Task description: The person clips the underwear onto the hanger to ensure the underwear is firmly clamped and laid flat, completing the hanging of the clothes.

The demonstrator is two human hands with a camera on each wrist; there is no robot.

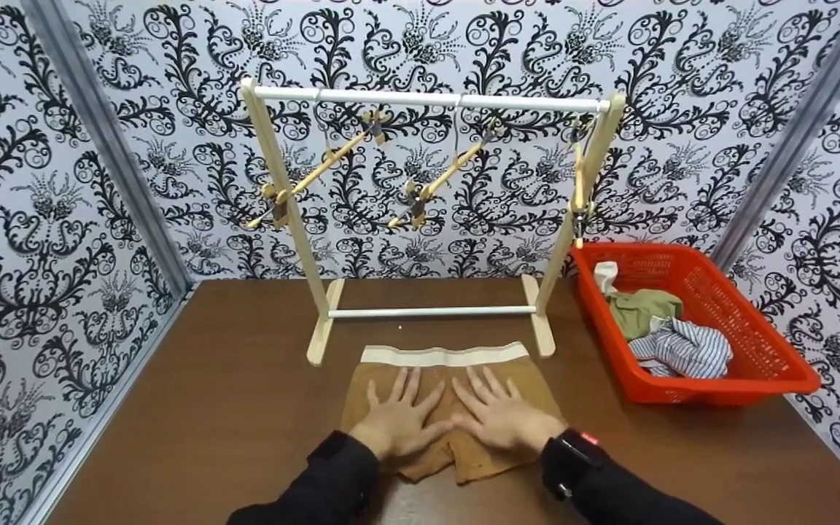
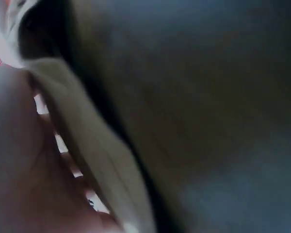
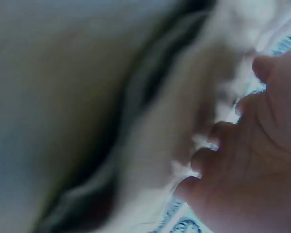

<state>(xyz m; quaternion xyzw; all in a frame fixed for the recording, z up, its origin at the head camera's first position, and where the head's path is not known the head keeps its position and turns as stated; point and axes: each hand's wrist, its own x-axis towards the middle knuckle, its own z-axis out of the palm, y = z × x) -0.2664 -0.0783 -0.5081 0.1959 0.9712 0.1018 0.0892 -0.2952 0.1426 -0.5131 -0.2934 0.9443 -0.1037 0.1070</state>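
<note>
Brown shorts (image 1: pixel 451 390) with a cream waistband (image 1: pixel 445 356) lie spread on the table in the head view, waistband toward the rack. My left hand (image 1: pixel 399 423) rests on the left half of the shorts, fingers straight and spread. On the right half lies my right hand (image 1: pixel 500 419), its fingers also spread, and the two thumbs meet near the middle. The left wrist view shows the left hand (image 2: pixel 34 160) beside the blurred hem of the shorts (image 2: pixel 94 141). Likewise, the right hand (image 3: pixel 252 145) is beside the blurred cloth in the right wrist view.
A wooden rack (image 1: pixel 427 98) stands behind the shorts, with several clip hangers (image 1: pixel 453 171) on its white top rail. To the right, a red basket (image 1: pixel 763 328) contains a green cloth (image 1: pixel 646 310) and a striped cloth (image 1: pixel 690 350). Patterned walls enclose the brown table (image 1: pixel 245 386).
</note>
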